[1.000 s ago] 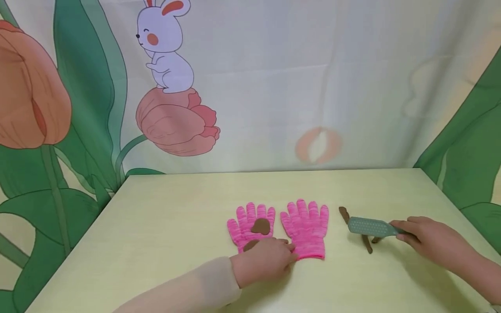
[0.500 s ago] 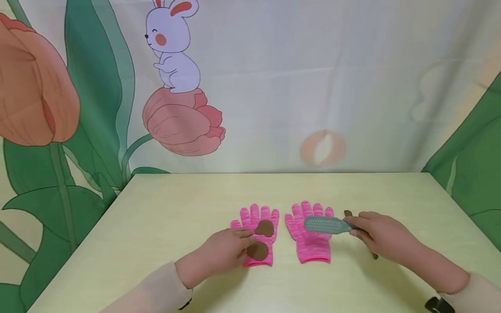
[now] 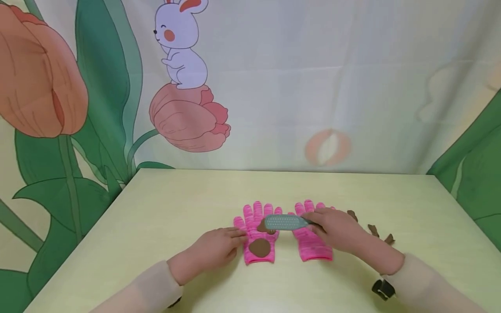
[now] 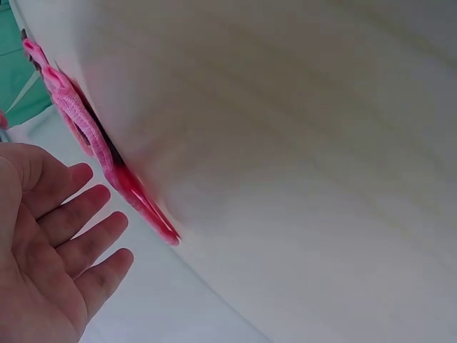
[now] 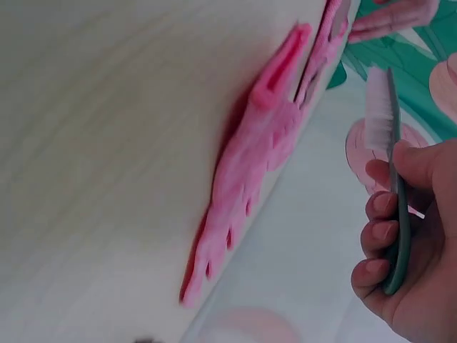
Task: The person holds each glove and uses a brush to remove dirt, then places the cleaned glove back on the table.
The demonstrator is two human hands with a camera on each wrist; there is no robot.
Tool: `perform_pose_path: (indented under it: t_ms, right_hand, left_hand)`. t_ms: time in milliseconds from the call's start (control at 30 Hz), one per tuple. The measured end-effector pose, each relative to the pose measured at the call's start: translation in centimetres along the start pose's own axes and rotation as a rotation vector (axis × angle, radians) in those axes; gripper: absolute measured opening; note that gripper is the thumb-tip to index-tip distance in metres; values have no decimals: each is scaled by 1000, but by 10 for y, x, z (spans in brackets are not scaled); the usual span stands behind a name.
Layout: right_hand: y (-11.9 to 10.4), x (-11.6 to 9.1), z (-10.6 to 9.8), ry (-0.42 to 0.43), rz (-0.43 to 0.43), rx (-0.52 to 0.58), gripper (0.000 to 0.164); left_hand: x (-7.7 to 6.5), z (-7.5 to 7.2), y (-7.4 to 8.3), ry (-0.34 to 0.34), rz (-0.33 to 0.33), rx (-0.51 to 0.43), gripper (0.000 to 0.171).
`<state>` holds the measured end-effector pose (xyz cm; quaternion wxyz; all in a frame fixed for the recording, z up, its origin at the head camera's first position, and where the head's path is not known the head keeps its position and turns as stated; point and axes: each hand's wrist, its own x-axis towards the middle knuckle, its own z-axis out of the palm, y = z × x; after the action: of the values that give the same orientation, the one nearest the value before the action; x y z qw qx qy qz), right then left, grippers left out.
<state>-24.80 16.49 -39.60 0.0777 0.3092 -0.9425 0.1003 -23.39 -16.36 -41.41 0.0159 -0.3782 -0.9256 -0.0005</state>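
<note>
Two pink gloves (image 3: pixel 253 233), right hand (image 3: pixel 335 228) gripping a brush (image 3: pixel 285 222) — white bristles (image 5: pixel 377 111) clear only in right-wrist view — left hand (image 3: pixel 213 250) relaxed.

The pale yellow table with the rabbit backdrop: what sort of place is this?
Probably an indoor set-up, room unclear: a creased white fabric backdrop with a white cartoon rabbit, a pale yellow table, two pink knitted gloves.

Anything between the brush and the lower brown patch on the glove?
Nothing visible: the lower patch lies uncovered; the brush partly hides the upper patch, and the left hand is by the glove.
</note>
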Motion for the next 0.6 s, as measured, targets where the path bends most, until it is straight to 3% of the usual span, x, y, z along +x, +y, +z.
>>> perform_pose_path:
  t_ms: [300,600]
  right_hand:
    - [-11,32,18,30,-54,-11,33]
    - [-6,47,31,1,-169,0,30]
  left_hand:
    - [14,0,2,-1,26,10,32]
    - [13,2,2,-34,-6,-25,30]
